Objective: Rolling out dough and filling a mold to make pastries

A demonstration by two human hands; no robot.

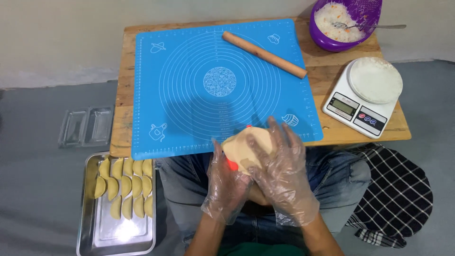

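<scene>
Both my hands wear clear plastic gloves and meet over my lap at the near edge of the blue baking mat (189, 71). My left hand (226, 185) cups a red dumpling press from below; only a bit of red (232, 164) shows. A round of pale yellow dough (241, 144) lies on the press. My right hand (282, 168) rests flat on the dough's right side, fingers spread.
A wooden rolling pin (264, 54) lies on the mat's far right. A purple bowl (327, 41) of white filling with a fork stands at the table's far right corner. A white kitchen scale (348, 110) carries a floured plate. A steel tray (99, 227) of folded dumplings sits on the floor left.
</scene>
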